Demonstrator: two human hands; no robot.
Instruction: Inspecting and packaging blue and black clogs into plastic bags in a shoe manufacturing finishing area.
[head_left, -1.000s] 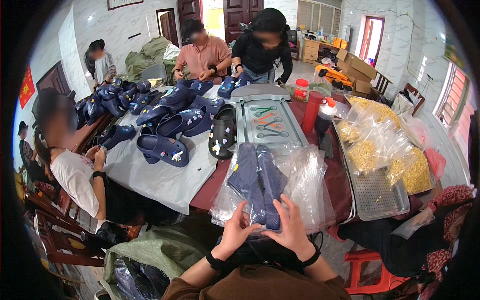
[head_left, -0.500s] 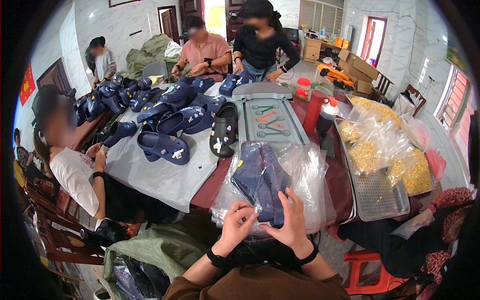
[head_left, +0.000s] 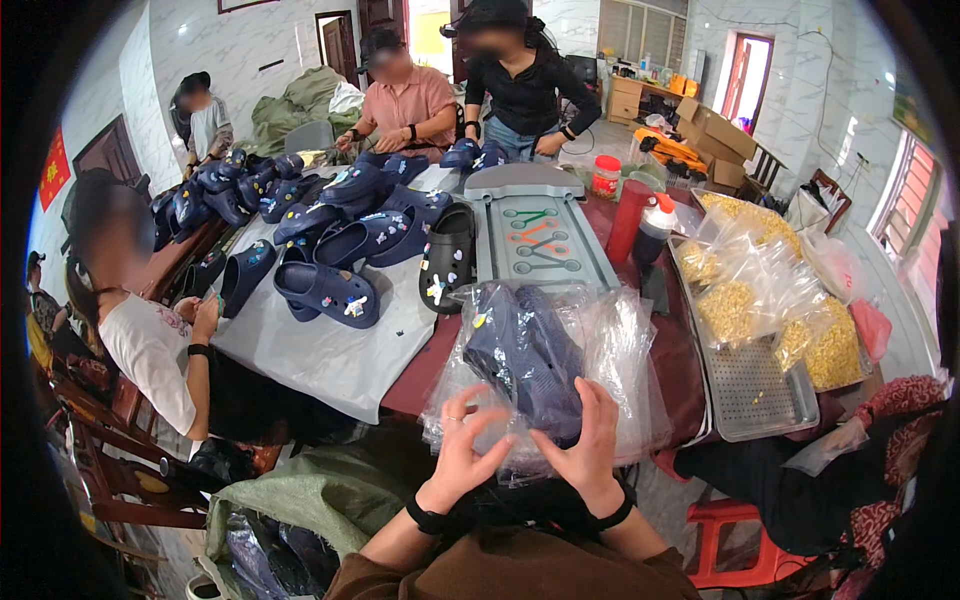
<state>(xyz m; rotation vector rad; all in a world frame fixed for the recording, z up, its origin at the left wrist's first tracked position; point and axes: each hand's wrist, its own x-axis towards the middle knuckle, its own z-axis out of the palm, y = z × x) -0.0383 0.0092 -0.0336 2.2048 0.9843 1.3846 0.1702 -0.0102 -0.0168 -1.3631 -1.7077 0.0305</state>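
Observation:
A pair of navy clogs (head_left: 525, 345) lies inside a clear plastic bag (head_left: 455, 380) at the table's near edge, toes pointing away from me. My left hand (head_left: 468, 448) is by the bag's near left corner, thumb and fingers curved apart. On the other side, my right hand (head_left: 588, 445) has its fingers spread along the bag's right edge, thumb toward the middle. Both hands are at the bag's near end, and neither visibly grips it. More clear bags (head_left: 618, 365) lie flat beneath and to the right. Behind the bagged pair stands a black clog (head_left: 447, 262) with charms.
Many navy clogs (head_left: 330, 290) with charms cover white sheeting (head_left: 350, 370) at left. A grey plastic board (head_left: 545, 230), red cylinder (head_left: 628, 222) and dark bottle (head_left: 654, 238) stand beyond. At right are metal trays (head_left: 765, 400) with yellow pieces. A green sack (head_left: 340, 500) and red stool (head_left: 735, 550) are below.
My left hand's thumb and fingers have opened, and both hands have drawn slightly nearer me. The bagged clogs have shifted a little. Across the table, a person in black leans further over.

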